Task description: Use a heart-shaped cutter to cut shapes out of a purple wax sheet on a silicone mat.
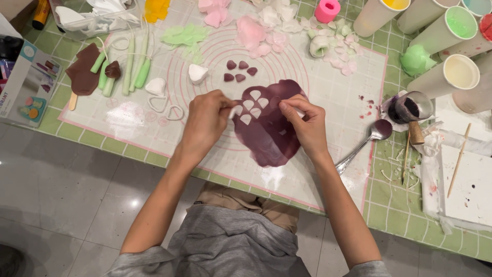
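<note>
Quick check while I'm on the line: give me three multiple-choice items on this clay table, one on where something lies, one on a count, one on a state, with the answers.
1. Where does the metal spoon lie?
A. right of the rolled purple sheet
B. left of the sheet
C. on top of the sheet

2. How many cut purple petals lie above the sheet on the mat?
A. one
B. four
C. nine

3. What state is the purple sheet in?
A. whole and uncut
B. rolled into a ball
C. flat with petal-shaped holes

Answers: 1 A, its bowl lies past the right hand. 2 B, four small pieces sit in a cluster. 3 C, pale gaps show between the left hand and the right.
</note>
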